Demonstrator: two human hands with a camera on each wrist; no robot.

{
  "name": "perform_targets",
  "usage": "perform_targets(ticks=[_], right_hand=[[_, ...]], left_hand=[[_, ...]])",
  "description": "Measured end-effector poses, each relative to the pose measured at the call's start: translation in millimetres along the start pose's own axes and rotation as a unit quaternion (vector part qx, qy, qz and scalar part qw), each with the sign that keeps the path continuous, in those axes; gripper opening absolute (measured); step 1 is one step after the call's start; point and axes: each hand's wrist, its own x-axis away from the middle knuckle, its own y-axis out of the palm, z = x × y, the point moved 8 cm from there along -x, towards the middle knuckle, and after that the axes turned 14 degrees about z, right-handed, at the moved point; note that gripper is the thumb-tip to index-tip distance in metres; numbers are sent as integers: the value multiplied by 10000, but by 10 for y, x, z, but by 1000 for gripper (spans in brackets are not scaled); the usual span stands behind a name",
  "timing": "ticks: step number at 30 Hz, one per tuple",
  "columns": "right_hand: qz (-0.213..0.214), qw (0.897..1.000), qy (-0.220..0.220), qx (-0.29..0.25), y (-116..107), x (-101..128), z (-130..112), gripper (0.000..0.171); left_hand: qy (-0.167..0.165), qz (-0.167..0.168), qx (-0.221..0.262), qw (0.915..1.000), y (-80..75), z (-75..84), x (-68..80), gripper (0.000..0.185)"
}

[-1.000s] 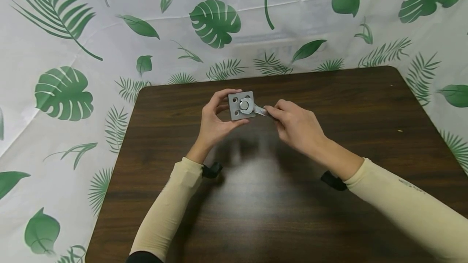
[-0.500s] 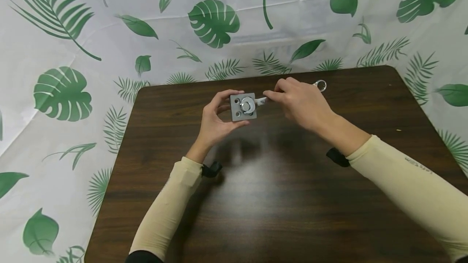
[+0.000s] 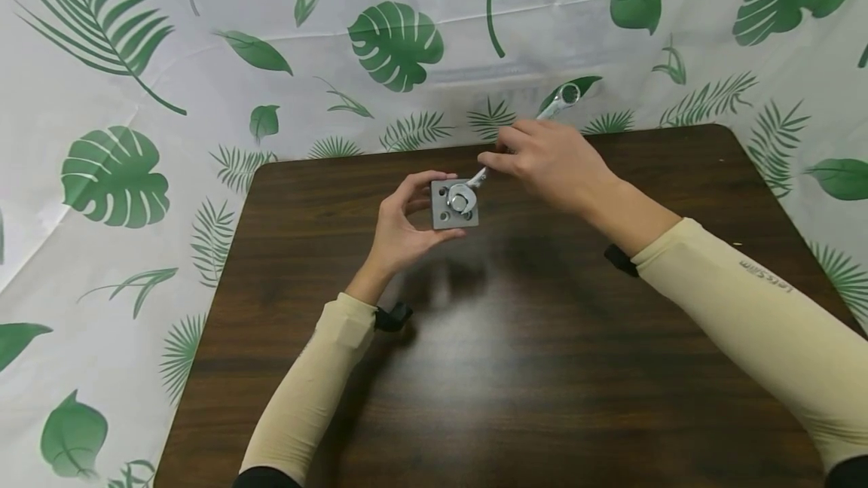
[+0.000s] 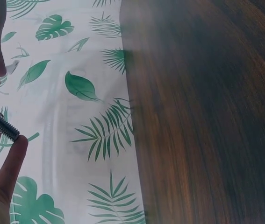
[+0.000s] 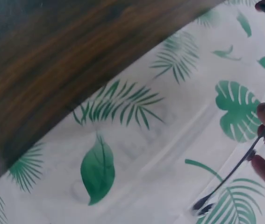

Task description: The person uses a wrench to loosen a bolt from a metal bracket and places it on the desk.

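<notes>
Held up above the table, a square grey metal plate [image 3: 438, 205] with holes sits between the thumb and fingers of my left hand [image 3: 400, 232]. A large bolt [image 3: 458, 204] passes through it, its head toward the head camera. In the left wrist view the bolt's threaded shank [image 4: 2, 122] juts out behind, a fingertip close to its end. My right hand [image 3: 552, 160] grips a silver combination wrench [image 3: 554, 106] by its shank. The wrench's open end is around the bolt head; its ring end [image 5: 203, 205] points up and away. The right palm is turned from the head camera.
A dark wood-grain table [image 3: 515, 367] lies below both hands. Behind it hangs a white sheet [image 3: 305, 96] printed with green leaves. A small pale speck [image 3: 738, 244] is on the table at the right.
My right hand has swung the wrench counterclockwise around the bolt head, its ring end rising from behind the hand to the upper right. The plate has shifted slightly right and down.
</notes>
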Motion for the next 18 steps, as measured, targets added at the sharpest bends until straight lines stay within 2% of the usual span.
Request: perform_targets(ticks=[8,12,15,18], right_hand=[[315,9962,-804,109,-38,-196,-68,32],[424,9919,-1162,289,-60,-270,-98,29],[376,9905,-1264,380,-61,-301,-106,28],[345,9919,-1149,422,-75,-310,-85,28]], left_hand=[[-161,-112,71,9998,22,-24,16,72],[-137,-199,57,9997,41,-20,8,72],[-121,-227,47,9997,48,-14,4,72],[-138,-191,27,9997,36,-13,6,72]])
